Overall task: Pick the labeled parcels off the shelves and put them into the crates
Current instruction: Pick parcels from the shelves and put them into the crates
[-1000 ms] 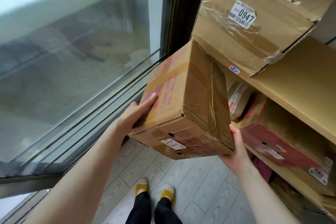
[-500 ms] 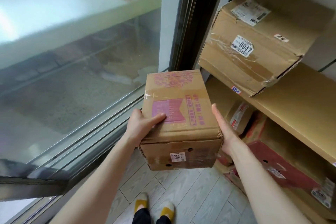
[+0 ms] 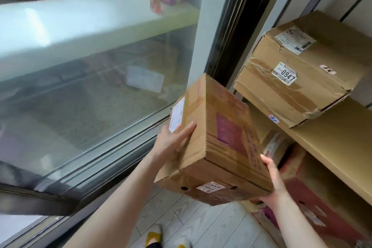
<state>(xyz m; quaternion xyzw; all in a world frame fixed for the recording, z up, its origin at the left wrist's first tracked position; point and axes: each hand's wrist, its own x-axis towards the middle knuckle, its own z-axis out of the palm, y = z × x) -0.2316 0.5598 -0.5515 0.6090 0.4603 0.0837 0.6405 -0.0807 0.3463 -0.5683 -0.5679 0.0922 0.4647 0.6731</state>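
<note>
Left hand [image 3: 173, 144] presses flat on the tilted box [image 3: 217, 143], right hand [image 3: 272, 181] props it, fingers hidden; squeeze evenly, level it

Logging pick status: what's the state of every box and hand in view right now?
Held box, taped shut, tilted, in the air between both hands.
Left hand, straight fingers pressing the box's left side.
Right hand, supporting its lower right edge; fingers hidden.
0947 box, taped shut, crumpled, resting on the shelf.
Red box, lying under that shelf.
</note>
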